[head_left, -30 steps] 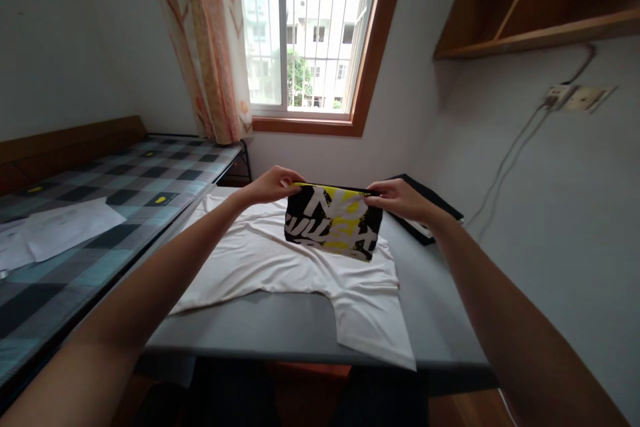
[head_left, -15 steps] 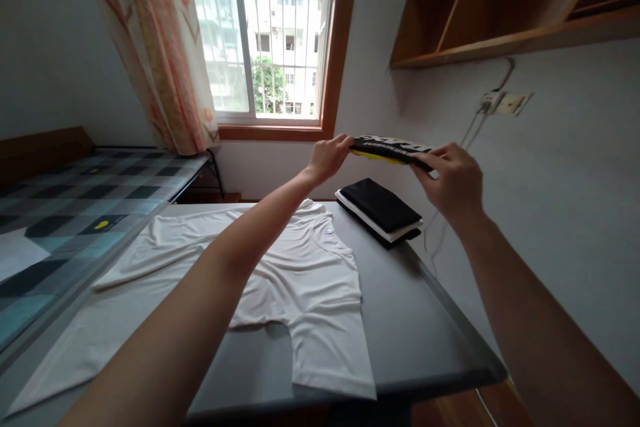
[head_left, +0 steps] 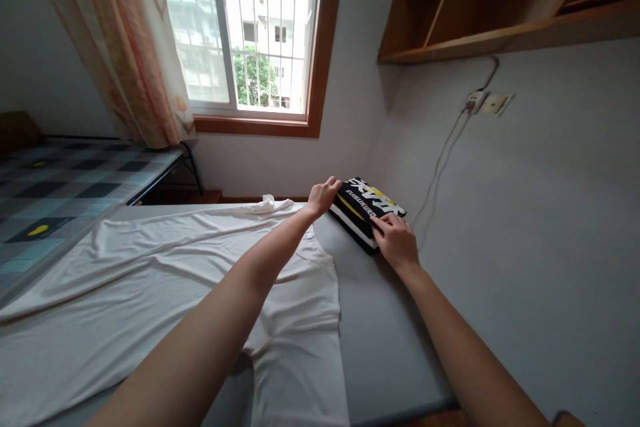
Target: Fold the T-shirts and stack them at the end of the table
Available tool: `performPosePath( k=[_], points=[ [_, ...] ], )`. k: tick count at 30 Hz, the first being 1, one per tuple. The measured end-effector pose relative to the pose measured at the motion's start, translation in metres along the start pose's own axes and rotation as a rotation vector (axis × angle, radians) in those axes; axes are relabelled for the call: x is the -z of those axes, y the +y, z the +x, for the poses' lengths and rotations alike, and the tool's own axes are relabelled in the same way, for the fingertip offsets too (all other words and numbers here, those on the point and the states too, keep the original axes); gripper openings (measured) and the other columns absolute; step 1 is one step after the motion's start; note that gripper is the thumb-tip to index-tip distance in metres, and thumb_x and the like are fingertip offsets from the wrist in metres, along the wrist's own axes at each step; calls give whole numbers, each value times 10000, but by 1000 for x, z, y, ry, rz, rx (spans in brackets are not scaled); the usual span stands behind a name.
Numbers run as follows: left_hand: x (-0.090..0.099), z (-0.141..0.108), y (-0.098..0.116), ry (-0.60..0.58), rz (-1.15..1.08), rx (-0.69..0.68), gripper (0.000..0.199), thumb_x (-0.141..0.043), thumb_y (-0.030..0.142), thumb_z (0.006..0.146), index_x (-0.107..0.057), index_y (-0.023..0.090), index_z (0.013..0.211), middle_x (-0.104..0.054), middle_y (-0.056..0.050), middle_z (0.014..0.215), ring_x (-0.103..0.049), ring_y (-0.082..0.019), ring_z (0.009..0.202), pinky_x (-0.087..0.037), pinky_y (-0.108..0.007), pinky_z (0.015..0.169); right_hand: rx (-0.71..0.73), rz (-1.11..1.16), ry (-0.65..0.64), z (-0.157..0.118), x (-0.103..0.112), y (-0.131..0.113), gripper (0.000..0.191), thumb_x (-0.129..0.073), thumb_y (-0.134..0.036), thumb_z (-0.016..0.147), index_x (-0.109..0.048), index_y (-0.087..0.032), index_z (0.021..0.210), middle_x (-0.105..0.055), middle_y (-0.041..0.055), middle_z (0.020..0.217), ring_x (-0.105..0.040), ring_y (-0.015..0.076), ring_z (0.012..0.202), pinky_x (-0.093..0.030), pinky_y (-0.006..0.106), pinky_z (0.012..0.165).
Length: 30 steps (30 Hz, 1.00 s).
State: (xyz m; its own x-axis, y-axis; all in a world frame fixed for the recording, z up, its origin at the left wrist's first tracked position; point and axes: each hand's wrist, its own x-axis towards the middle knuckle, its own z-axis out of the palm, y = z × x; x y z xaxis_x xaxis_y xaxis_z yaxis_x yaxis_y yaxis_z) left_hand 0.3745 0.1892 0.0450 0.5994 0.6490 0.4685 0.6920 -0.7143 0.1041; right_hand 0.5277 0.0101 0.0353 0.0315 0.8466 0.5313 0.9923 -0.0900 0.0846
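A folded black garment with white and yellow print [head_left: 369, 203] lies on top of a small stack of folded clothes [head_left: 356, 229] at the far right of the grey table [head_left: 380, 333], near the wall. My left hand [head_left: 323, 195] touches the folded garment's left edge. My right hand [head_left: 397, 240] rests on its near right corner, fingers pressing down. A white T-shirt [head_left: 165, 280] lies spread flat across the table under my left arm.
A bed with a checked cover [head_left: 75, 180] stands to the left of the table. A window [head_left: 245, 33] with a patterned curtain [head_left: 120, 47] is ahead. A wooden shelf [head_left: 500, 7] hangs on the right wall above a socket and cable [head_left: 480, 104].
Both hands carried the folded printed garment from above the white T-shirt to the right and set it down on the stack of folded clothes. The view turned right.
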Motion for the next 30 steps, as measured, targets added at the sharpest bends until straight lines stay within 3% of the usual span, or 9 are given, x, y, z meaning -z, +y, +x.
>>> performPosePath(
  k=[6,12,16,20,24,27,30],
  points=[
    [4,12,2,-43,-18,-8,300,-373,82,948,-596,182,1121,-595,-101,1128,-671,-223,926,-476,-309,758,84,-89,-32,-3,-1,-9,363,-481,-167,889,-688,-211,1183,-617,149,1010,-493,290,920,-350,404,773],
    [5,-11,-8,-110,15,-91,302,-428,119,925,-588,179,1174,-598,-103,1175,-665,-226,966,-495,-327,805,33,-105,8,-10,-6,-23,339,-458,-219,894,-698,-170,1129,-613,145,985,-491,286,920,-364,409,778],
    [13,-37,-18,-128,-7,-145,428,-554,219,883,-527,203,1310,-503,-113,1387,-653,-234,1024,-518,-332,821,-73,-64,32,-14,-8,-37,346,-472,-214,870,-696,-140,1123,-593,172,997,-484,311,945,-385,435,786],
    [30,-87,-42,-95,-41,-201,385,-557,293,896,-577,227,1275,-515,-84,1404,-647,-225,1046,-510,-366,902,-91,17,114,-16,-8,-55,323,-497,-191,846,-703,-156,1092,-569,179,1099,-465,336,1029,-392,457,829],
    [55,-161,-83,-45,-87,-168,332,-580,347,895,-636,206,1190,-578,-112,1335,-572,-249,1193,-466,-425,1001,15,143,160,-5,-11,-82,259,-505,-207,859,-724,-198,998,-583,143,1097,-488,301,1036,-394,433,865],
    [77,-219,-121,-65,-44,-32,369,-552,379,913,-610,224,1243,-559,-104,1371,-545,-243,1232,-441,-429,1035,48,227,51,10,-15,-111,240,-517,-261,884,-727,-202,984,-605,138,1095,-524,275,1024,-404,404,867],
    [102,-270,-160,-126,37,160,424,-495,439,933,-587,229,1289,-529,-104,1409,-519,-249,1263,-408,-430,1067,71,289,-118,23,-22,-144,324,-487,-358,931,-689,-200,1129,-611,148,1184,-547,264,1077,-421,395,893]
  ],
)
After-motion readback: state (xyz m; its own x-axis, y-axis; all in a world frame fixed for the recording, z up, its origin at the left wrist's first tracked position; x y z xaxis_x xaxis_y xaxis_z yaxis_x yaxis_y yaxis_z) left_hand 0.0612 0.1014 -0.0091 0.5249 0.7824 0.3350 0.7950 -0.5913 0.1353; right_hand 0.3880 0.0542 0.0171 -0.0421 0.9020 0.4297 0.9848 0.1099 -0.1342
